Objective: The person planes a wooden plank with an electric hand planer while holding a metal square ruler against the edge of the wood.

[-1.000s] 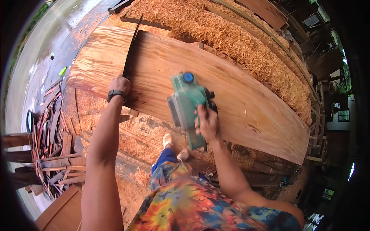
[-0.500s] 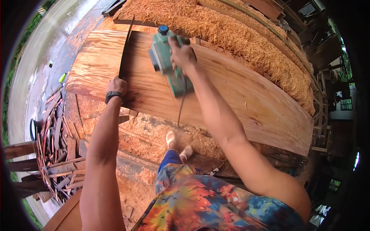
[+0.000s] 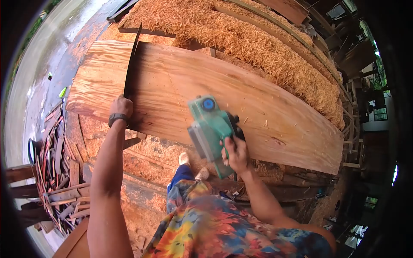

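A wide wooden slab lies across the view, its left part showing bright rippled grain. My left hand, with a dark watch on the wrist, is closed on the near end of a long thin dark strip, which stands on edge across the slab. My right hand is wrapped round the rear handle of a green power planer with a blue knob. The planer is over the slab's near edge, slightly blurred. Its underside is hidden.
Deep wood shavings are heaped beyond the slab. A pile of scrap wood strips lies at the left. My feet stand on shavings and boards on the near side. Wooden frames stand at the right.
The planer first went away from me to the slab's far side, then came back toward my body in my right hand. My left hand still holds the dark strip.
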